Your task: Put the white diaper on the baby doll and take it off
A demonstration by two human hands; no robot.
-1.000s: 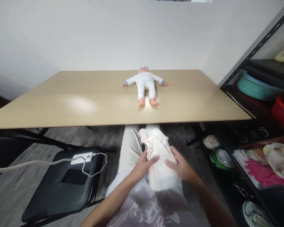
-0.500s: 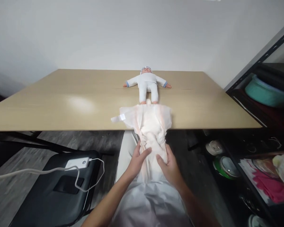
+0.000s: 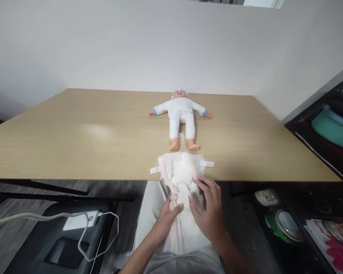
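An unfolded white diaper (image 3: pixel 185 167) lies half on the table's front edge, with its lower part over my lap. Its two tape tabs stick out sideways, and the inner side faces up. My left hand (image 3: pixel 166 220) grips the diaper's left edge, thumb on top and fingers underneath. On the right edge rests my right hand (image 3: pixel 210 213), its thumb and fingers apart and touching the diaper. Beyond the diaper, a baby doll (image 3: pixel 181 114) in white clothes and a printed headband lies on its back, feet toward me.
The wooden table (image 3: pixel 103 152) reaches back to a white wall. At left, a black chair (image 3: pixel 34 247) holds a power bank (image 3: pixel 81 220) with a white cable and a dark phone (image 3: pixel 65 253). Shelves on the right carry a teal basin (image 3: pixel 333 127) and a green round container (image 3: pixel 286 226).
The diaper has come down toward me, away from the doll's feet, and its right tab now lies spread out. My right hand has moved up its edge with fingers loosened. The view has tilted.
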